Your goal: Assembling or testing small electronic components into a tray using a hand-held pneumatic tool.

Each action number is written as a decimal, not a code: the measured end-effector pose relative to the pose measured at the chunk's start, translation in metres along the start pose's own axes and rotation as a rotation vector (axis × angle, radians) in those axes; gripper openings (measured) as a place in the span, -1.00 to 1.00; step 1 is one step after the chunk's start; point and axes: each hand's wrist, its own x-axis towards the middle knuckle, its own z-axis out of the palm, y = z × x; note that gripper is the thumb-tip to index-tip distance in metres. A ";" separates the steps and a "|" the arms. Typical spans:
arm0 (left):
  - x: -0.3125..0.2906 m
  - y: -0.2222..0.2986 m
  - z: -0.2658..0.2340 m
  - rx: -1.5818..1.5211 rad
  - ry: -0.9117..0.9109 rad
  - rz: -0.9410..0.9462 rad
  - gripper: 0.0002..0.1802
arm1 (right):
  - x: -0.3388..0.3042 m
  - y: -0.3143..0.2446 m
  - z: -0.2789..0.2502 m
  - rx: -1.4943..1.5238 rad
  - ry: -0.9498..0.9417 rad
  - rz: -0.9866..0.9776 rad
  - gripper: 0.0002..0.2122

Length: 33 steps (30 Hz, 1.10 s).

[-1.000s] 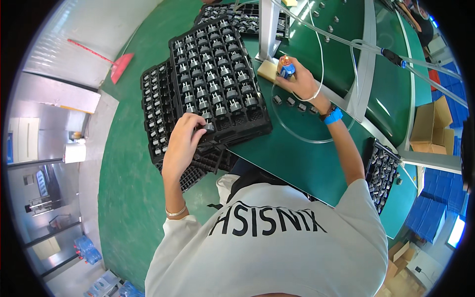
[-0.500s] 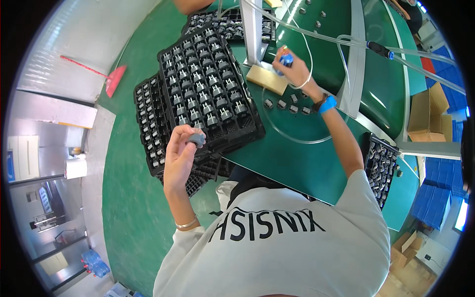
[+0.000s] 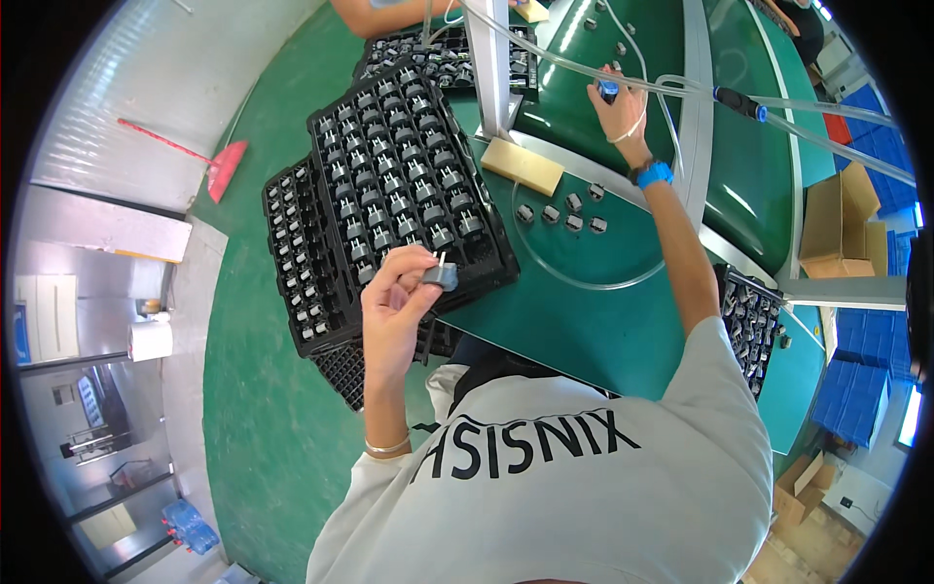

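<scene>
My left hand (image 3: pixel 397 307) pinches a grey plug (image 3: pixel 443 276) with upright metal prongs between thumb and fingers. It hangs just over the near edge of a black tray (image 3: pixel 494 268) filled with rows of similar plugs. My right hand (image 3: pixel 623 115) is stretched out above the green conveyor belt (image 3: pixel 559 115), closed around a small blue tool (image 3: pixel 608 91) whose kind I cannot make out. A thin pale tube crosses that wrist. Several small grey parts (image 3: pixel 552 214) lie on the green table, beside a yellow foam block (image 3: pixel 522 166).
A metal post (image 3: pixel 488 68) rises between tray and belt, with clear hoses (image 3: pixel 593 66) strung across. Another filled tray (image 3: pixel 747 326) lies at the right. At the far left edge, another person's arm (image 3: pixel 379 18) reaches in. Cardboard boxes (image 3: pixel 837 229) stand at the right.
My right hand has moved right and away, from beside the foam block to over the belt, with the blue tool. My left hand has shifted right with the plug, whose prongs now show.
</scene>
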 end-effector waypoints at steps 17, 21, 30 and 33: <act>0.002 -0.005 0.036 0.026 -0.051 0.090 -0.72 | -0.032 -0.166 -0.182 1.805 -1.260 1.013 -0.66; -0.007 -0.009 0.041 0.091 0.030 0.214 -0.69 | -0.031 -0.177 -0.194 1.768 -1.227 1.040 -0.67; -0.009 0.041 -0.043 1.304 0.079 0.038 -0.78 | -0.030 -0.096 -0.086 1.319 -0.667 0.344 -0.66; -0.014 0.038 -0.057 1.343 0.011 -0.090 -0.80 | -0.032 -0.100 -0.076 1.014 -0.694 0.250 -0.65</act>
